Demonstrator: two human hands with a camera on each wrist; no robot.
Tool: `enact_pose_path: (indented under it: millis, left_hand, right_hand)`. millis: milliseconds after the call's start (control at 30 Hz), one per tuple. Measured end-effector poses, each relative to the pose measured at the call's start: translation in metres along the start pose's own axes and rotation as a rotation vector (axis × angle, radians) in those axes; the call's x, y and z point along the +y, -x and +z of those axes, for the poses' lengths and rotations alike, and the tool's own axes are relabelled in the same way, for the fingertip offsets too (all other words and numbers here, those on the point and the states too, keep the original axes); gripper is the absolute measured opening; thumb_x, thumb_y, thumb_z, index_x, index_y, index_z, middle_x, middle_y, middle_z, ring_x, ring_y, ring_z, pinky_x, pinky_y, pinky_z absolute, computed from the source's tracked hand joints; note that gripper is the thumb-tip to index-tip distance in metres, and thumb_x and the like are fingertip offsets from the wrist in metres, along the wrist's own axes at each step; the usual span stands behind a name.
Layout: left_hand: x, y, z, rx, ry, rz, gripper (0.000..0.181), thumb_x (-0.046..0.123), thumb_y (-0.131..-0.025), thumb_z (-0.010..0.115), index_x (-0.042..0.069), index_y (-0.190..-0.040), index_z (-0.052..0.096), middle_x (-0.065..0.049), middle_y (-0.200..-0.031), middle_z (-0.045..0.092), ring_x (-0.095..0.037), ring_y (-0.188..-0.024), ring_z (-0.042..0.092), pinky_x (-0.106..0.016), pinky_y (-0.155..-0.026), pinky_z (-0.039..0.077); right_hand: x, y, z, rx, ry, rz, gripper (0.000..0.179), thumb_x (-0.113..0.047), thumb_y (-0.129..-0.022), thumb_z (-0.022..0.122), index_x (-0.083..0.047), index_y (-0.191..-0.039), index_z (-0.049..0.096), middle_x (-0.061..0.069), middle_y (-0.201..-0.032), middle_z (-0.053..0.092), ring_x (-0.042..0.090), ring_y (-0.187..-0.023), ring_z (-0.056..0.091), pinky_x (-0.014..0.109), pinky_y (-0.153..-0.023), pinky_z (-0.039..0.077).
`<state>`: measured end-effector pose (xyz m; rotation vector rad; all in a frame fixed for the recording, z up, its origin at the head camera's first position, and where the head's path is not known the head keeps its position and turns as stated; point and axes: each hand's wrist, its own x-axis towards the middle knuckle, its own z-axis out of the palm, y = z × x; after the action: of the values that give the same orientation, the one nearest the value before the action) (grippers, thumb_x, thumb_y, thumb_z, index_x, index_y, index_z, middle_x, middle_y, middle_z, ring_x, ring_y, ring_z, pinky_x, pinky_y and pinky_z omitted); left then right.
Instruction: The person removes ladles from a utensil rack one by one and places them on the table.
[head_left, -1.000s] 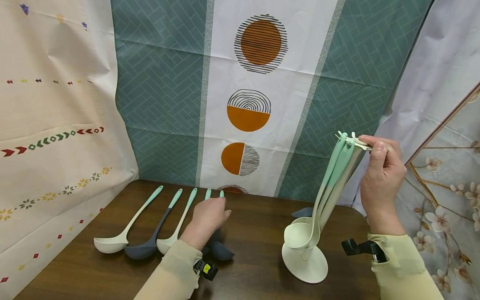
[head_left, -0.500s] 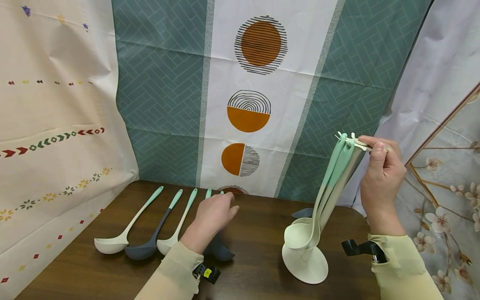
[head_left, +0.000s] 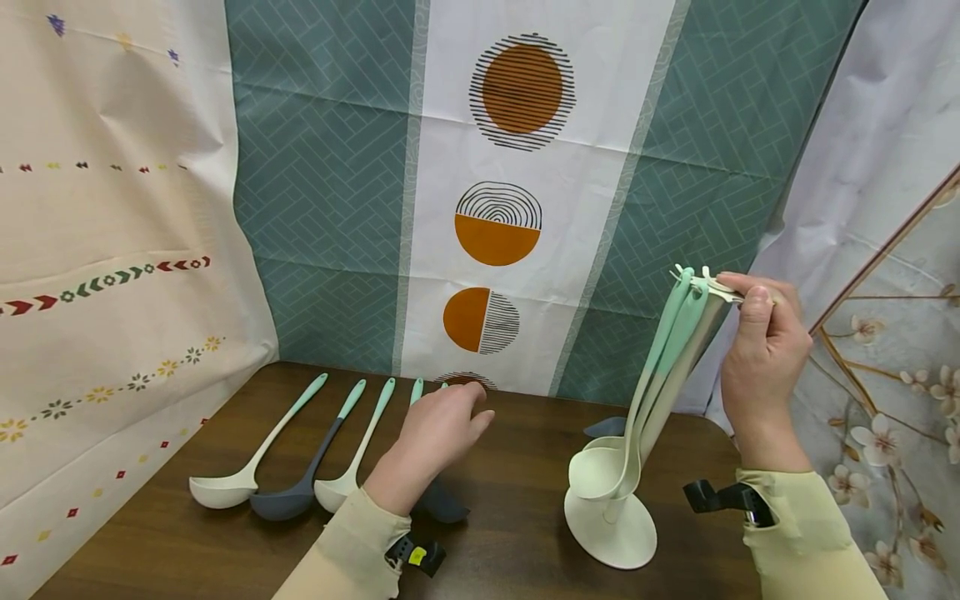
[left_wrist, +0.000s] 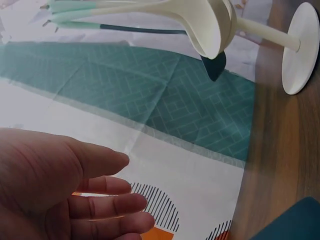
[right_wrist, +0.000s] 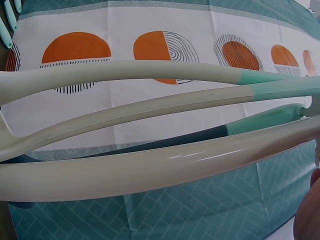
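My left hand [head_left: 444, 429] hovers over the right end of a row of ladles with mint handles; its fingers are loosely bent, with nothing between them in the left wrist view. Under it a dark ladle [head_left: 444, 505] is partly hidden. With thumb and fingers my right hand [head_left: 767, 358] pinches the hooked top of a cream utensil stand [head_left: 611, 533]. Cream ladles [head_left: 596, 472] with mint handles hang from its hooks. Behind them hangs a utensil with a dark shaft and mint handle [right_wrist: 265, 119]; its dark head [head_left: 604, 427] shows only partly.
To the left lie a cream ladle [head_left: 225, 490], a dark ladle [head_left: 283, 503] and another cream ladle [head_left: 337, 492], side by side on the brown wooden table [head_left: 517, 517]. A patterned cloth [head_left: 322, 208] hangs behind the table, with further cloths at both sides.
My left hand has moved off the ladle handles at the right of the row, a little rightward, and its thumb and fingers have spread. The right hand and stand have stayed put.
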<state>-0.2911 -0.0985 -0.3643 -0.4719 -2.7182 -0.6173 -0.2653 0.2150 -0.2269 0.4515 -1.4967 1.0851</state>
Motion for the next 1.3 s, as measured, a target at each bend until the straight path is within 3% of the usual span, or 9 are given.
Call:
enact_pose_path:
  millis: [300, 567, 1100, 1300]
  left_hand:
    - [0.01, 0.001, -0.005, 0.019, 0.044, 0.042, 0.027, 0.032, -0.105, 0.078, 0.013, -0.124, 0.076, -0.001, -0.106, 0.076, -0.019, -0.087, 0.07, -0.042, -0.08, 0.059]
    - [0.02, -0.001, 0.002, 0.036, 0.121, 0.074, 0.025, 0.031, -0.106, 0.078, 0.014, -0.123, 0.077, 0.003, -0.102, 0.075, -0.015, -0.085, 0.069, -0.039, -0.077, 0.058]
    - [0.056, -0.003, 0.008, 0.037, 0.327, 0.129, 0.031, 0.03, -0.108, 0.075, 0.015, -0.135, 0.074, 0.006, -0.113, 0.076, -0.017, -0.1, 0.071, -0.04, -0.089, 0.058]
    - [0.07, -0.006, 0.012, 0.049, 0.379, 0.159, 0.031, 0.032, -0.11, 0.072, 0.016, -0.136, 0.073, 0.01, -0.11, 0.075, -0.015, -0.098, 0.069, -0.038, -0.088, 0.057]
  right_hand:
    - [0.0, 0.0, -0.001, -0.008, -0.006, -0.004, 0.039, -0.013, -0.114, 0.05, 0.016, -0.117, 0.075, -0.016, -0.109, 0.068, 0.006, -0.105, 0.059, 0.023, -0.093, 0.038]
    - [-0.001, -0.001, -0.002, -0.022, -0.001, -0.001, 0.039, -0.014, -0.115, 0.05, 0.015, -0.118, 0.076, -0.015, -0.111, 0.069, 0.007, -0.108, 0.06, 0.023, -0.094, 0.039]
    - [0.002, -0.001, -0.003, -0.039, -0.007, 0.0, 0.038, -0.015, -0.115, 0.05, 0.013, -0.12, 0.076, -0.014, -0.111, 0.068, 0.008, -0.113, 0.06, 0.024, -0.097, 0.04]
    - [0.004, -0.002, -0.004, -0.032, -0.014, -0.002, 0.038, -0.014, -0.115, 0.051, 0.014, -0.119, 0.076, -0.015, -0.11, 0.067, 0.007, -0.112, 0.06, 0.024, -0.097, 0.04]
